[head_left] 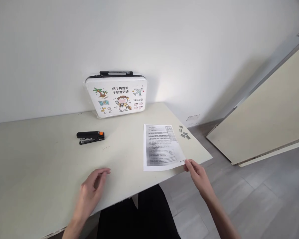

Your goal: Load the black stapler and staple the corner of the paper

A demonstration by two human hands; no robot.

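Observation:
A printed sheet of paper (161, 149) lies on the right part of the table, and its near right corner is pinched between the thumb and fingers of my right hand (196, 172). My left hand (93, 186) is over the table near its front edge, its thumb and index finger brought together at the tips. Nothing shows between those fingers. Farther back, beyond that hand, a black stapler (91, 137) with an orange piece rests on its base. Several small strips of staples (185, 135) are scattered just right of the paper.
A white cartoon-printed case (117, 96) with a black handle stands at the back against the wall (189, 49). The table (40, 166) ends at a slanting right edge. Beyond it, a pale panel (264, 109) leans above the grey floor (264, 199).

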